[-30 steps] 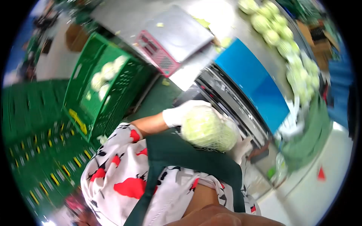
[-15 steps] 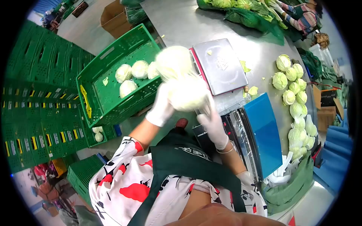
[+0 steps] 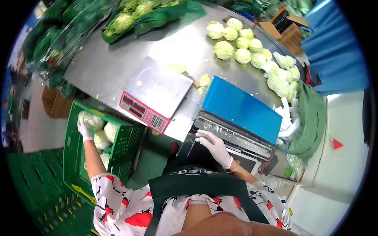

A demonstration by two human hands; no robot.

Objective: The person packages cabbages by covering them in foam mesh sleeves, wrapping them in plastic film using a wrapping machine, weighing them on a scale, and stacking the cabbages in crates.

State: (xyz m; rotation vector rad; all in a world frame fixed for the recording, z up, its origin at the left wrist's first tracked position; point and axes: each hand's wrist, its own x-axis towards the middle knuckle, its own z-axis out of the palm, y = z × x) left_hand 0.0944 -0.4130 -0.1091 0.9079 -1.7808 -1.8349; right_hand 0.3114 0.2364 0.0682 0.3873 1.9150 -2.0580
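Wrapped cabbage under the left hand in the green crate

The wrapped cabbage [image 3: 93, 121] sits inside the green crate [image 3: 123, 151], at the end away from the person's body. The gloved left hand [image 3: 81, 128] touches its outer side; how firmly that grip closes cannot be told, since part of the hand is hidden against the cabbage. More pale cabbages [image 3: 101, 139] lie just beside it in the crate.

The gloved right hand [image 3: 214, 148] holds nothing: its grip is loose and wide, fingers stretched out at the near edge of the black machine [image 3: 236, 135]; whether they touch it is unclear. The machine's blue lid [image 3: 242, 110] slopes over its far side.

Between crate and machine, a scale [image 3: 159, 86] with a red-framed panel stands on the metal tabletop [image 3: 104, 72]. Loose leaves [image 3: 178, 68] lie near it. Farther off, unwrapped cabbages [image 3: 224, 50] form a group running toward some in white netting [image 3: 281, 82]. A green mesh bag [image 3: 157, 17] of leafy heads rests at the far edge.
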